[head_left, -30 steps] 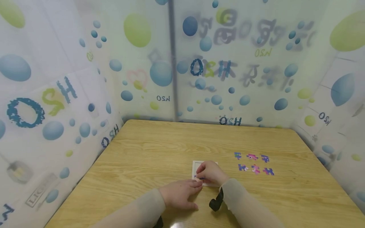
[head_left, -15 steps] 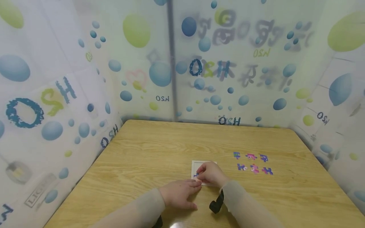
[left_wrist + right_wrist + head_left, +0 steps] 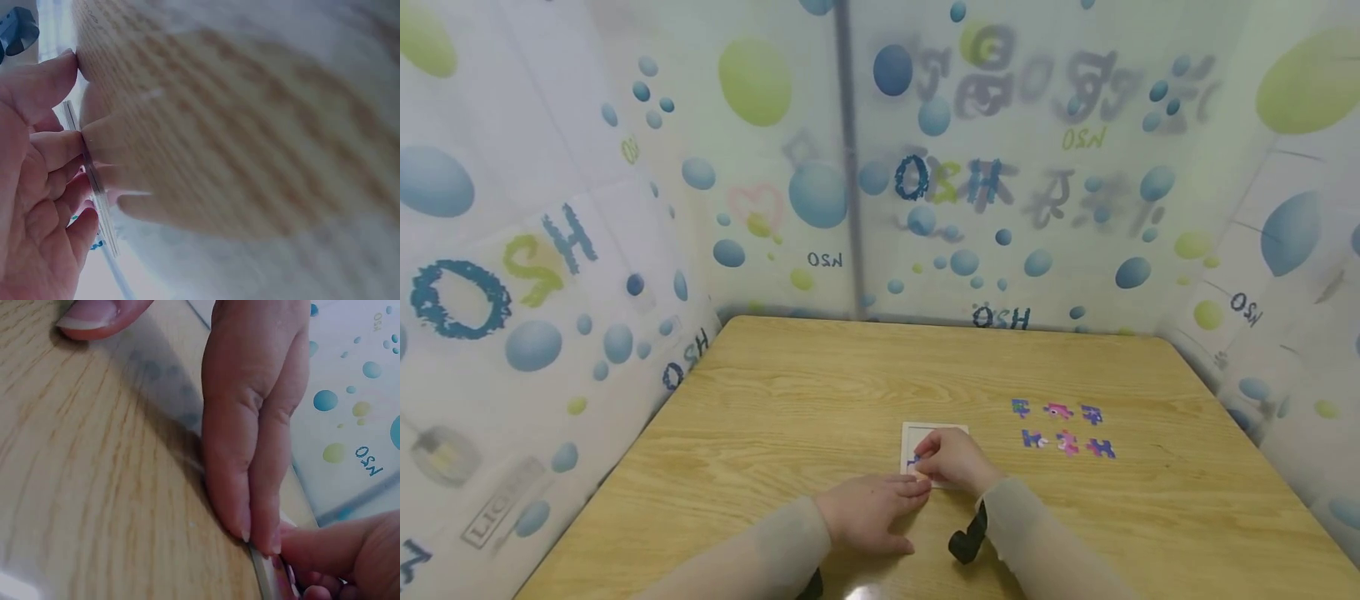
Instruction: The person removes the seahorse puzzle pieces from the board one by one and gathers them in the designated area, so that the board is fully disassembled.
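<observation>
A small white puzzle tray (image 3: 906, 442) lies flat on the wooden table in the head view. My left hand (image 3: 872, 510) rests palm down, its straight fingers touching the tray's near left edge. From the left wrist view, the tray's thin edge (image 3: 94, 178) stands right at those fingertips. Over the tray, my right hand (image 3: 958, 458) curls its thumb and forefinger together at a blue jigsaw piece (image 3: 913, 461) near the left side. The right hand covers most of the tray's inside. In the right wrist view, left fingers (image 3: 231, 444) meet the tray edge (image 3: 265, 575) beside the right hand.
Several loose pink and purple jigsaw pieces (image 3: 1067, 442) lie in two rows right of the tray. The wooden table (image 3: 775, 400) reaches back to a printed curtain (image 3: 760, 183), which also hangs at both sides. A black strap (image 3: 970, 537) sits at the right wrist.
The right fingers have shifted slightly over the tray, and the blue piece shows more at its left side. The left hand stays in place. The view drifts slightly.
</observation>
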`<state>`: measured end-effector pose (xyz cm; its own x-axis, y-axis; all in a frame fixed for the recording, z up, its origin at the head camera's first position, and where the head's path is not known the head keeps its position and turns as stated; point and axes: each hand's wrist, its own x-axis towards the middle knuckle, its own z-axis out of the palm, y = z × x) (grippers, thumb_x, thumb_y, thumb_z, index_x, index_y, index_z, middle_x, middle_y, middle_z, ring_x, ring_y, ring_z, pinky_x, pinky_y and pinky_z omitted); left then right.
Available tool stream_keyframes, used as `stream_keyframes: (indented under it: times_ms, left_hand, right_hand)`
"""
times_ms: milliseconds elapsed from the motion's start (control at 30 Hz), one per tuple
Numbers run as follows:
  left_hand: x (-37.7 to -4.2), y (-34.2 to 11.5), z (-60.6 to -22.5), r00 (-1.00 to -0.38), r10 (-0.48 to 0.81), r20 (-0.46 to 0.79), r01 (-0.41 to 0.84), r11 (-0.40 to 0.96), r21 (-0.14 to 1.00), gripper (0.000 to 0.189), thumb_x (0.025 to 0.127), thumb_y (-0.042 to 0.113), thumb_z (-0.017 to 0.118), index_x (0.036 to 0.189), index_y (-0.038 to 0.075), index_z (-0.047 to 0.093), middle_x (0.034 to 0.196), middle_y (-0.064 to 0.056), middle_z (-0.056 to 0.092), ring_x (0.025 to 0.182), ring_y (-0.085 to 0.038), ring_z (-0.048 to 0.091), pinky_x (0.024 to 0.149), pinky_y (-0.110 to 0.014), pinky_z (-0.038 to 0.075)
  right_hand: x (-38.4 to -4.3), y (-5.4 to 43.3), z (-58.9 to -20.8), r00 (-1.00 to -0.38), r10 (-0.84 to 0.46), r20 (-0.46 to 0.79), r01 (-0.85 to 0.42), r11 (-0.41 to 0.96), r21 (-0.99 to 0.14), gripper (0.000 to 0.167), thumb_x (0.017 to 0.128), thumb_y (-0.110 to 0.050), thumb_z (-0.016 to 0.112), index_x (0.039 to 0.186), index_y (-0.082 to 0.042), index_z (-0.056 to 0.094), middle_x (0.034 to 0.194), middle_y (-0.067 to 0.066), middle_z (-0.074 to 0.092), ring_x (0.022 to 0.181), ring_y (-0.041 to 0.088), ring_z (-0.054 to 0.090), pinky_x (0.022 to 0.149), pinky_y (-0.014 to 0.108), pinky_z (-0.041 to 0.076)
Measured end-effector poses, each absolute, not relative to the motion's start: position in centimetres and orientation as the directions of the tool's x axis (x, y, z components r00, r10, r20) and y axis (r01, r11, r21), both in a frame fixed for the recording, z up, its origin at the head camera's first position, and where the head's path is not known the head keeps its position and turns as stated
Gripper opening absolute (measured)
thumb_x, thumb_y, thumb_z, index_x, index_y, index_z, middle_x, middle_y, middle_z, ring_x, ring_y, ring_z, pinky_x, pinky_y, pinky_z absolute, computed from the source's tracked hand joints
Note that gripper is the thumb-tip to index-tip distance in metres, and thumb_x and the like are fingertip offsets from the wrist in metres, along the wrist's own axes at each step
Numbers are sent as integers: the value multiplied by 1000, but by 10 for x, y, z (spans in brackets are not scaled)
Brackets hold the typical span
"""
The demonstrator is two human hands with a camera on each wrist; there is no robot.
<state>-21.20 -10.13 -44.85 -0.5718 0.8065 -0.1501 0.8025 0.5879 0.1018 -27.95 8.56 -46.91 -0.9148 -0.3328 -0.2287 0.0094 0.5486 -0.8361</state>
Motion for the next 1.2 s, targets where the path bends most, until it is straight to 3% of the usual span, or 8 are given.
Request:
stream_keyframes:
  times_ms: [567,1200]
  left_hand:
    - [-213,-100,-447,-576,797,-182,786,601,145,68,93,48,56,146,8,42,154,-2,33,141,-14,29,113,-25,26]
    - [-211,-100,-446,-566,809,-155,807,583,95,67,93,49,55,145,8,43,152,-3,36,140,-14,31,112,-24,27]
  right_hand:
    - [-281,85,-470,-900,-352,-256,45,511,-858,23,79,1,75,96,-5,63,86,6,58,78,19,55,64,26,50]
    - [-281,87,-473,-899,-368,-238,42,469,-882,20,80,-3,76,95,-7,64,84,5,55,79,19,52,63,25,46]
